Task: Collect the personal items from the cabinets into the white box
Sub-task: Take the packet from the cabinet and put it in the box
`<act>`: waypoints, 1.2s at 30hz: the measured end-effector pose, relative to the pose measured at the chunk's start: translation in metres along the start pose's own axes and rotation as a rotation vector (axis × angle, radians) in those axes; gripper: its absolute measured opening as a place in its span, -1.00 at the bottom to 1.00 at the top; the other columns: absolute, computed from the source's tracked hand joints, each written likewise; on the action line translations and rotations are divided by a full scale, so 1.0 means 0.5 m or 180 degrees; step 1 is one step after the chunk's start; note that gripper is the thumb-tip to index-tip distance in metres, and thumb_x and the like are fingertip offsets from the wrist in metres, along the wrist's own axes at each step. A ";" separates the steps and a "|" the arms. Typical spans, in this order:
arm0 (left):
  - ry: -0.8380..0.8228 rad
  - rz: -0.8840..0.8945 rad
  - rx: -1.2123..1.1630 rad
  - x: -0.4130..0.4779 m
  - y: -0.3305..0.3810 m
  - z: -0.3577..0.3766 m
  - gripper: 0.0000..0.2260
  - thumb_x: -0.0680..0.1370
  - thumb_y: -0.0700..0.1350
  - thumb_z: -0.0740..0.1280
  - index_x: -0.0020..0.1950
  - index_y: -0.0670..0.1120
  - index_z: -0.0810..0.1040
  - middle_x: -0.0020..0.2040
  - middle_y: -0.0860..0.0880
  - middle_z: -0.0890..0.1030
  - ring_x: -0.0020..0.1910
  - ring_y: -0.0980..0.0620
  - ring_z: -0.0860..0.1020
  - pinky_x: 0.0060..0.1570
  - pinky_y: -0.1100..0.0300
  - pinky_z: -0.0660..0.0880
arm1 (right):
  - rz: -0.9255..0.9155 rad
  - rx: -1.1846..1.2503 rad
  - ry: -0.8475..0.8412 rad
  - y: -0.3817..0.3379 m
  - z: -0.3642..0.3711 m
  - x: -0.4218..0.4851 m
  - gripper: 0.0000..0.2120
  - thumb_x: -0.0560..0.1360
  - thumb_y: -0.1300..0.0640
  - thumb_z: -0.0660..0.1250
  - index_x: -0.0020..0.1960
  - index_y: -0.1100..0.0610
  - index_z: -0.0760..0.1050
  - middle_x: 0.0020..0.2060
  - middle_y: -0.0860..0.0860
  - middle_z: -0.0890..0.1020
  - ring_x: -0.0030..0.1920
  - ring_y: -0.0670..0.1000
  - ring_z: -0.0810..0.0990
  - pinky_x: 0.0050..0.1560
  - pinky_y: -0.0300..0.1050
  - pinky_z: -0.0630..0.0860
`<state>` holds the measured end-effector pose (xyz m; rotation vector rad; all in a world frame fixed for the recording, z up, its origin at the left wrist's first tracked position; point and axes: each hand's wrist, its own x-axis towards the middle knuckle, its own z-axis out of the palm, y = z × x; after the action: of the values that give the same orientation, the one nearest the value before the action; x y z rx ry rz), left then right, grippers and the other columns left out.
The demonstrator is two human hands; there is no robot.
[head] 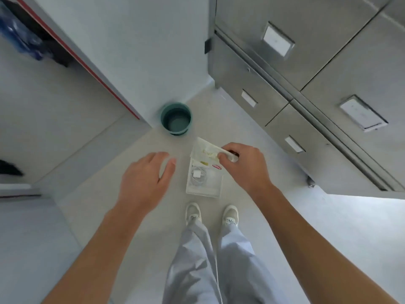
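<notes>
Pinching pale packet (206, 150) with right hand (243, 165) fingers over white box (202, 191), seemingly for drop-in; left hand (144, 176) fingers slack, empty.

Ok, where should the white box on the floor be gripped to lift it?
Probably by its two long side walls, one hand each, from above: the white box lies flat and open-topped with a charger cable loose inside, so it should stay level. The right hand holds a pale packet.

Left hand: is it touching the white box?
Apart. The head view shows bare floor between the left hand and the white box.
</notes>
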<state>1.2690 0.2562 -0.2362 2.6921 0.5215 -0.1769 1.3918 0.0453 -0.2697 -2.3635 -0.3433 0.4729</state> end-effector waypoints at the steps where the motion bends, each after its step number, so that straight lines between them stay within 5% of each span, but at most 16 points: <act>1: -0.0080 0.0008 0.0015 0.024 -0.018 0.034 -0.55 0.62 0.21 -0.01 0.21 -0.01 0.54 0.07 -0.02 0.64 0.00 -0.10 0.60 -0.01 0.01 0.50 | 0.0062 -0.0008 -0.0006 0.025 0.031 0.017 -0.91 0.51 0.02 0.37 -0.09 -0.09 0.66 -0.32 -0.20 0.64 -0.31 -0.12 0.57 -0.32 -0.23 0.41; 11: -0.0693 0.0152 -0.0172 0.171 -0.166 0.432 -0.51 0.59 0.25 -0.08 0.17 0.03 0.52 0.01 0.02 0.63 -0.03 -0.05 0.60 -0.05 0.01 0.52 | 0.0583 0.0280 0.0029 0.283 0.385 0.109 -0.93 0.50 0.03 0.40 -0.12 -0.07 0.66 -0.34 -0.26 0.63 -0.27 -0.21 0.58 -0.31 -0.43 0.37; 20: -0.1326 -0.0261 -0.0354 0.146 -0.280 0.759 -0.57 0.61 0.22 0.00 0.21 0.02 0.52 0.08 -0.02 0.63 0.06 -0.07 0.60 0.06 -0.01 0.50 | 0.1125 0.0204 -0.0022 0.506 0.618 0.093 -0.88 0.51 0.05 0.37 -0.11 0.01 0.68 -0.30 -0.11 0.69 -0.23 -0.03 0.64 -0.20 -0.07 0.55; 36: -0.1538 -0.0289 -0.0382 0.180 -0.345 0.912 -0.55 0.62 0.24 -0.02 0.20 0.04 0.52 0.06 0.00 0.63 0.01 -0.02 0.61 0.02 -0.02 0.53 | 0.1368 0.0434 0.0014 0.626 0.732 0.132 -0.86 0.49 0.00 0.34 -0.16 -0.02 0.66 -0.33 -0.18 0.69 -0.26 -0.15 0.66 -0.33 -0.21 0.49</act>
<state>1.2640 0.2513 -0.7321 2.3903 0.4815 -0.7705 1.3320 0.0559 -0.7518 -2.3015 0.2017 0.6657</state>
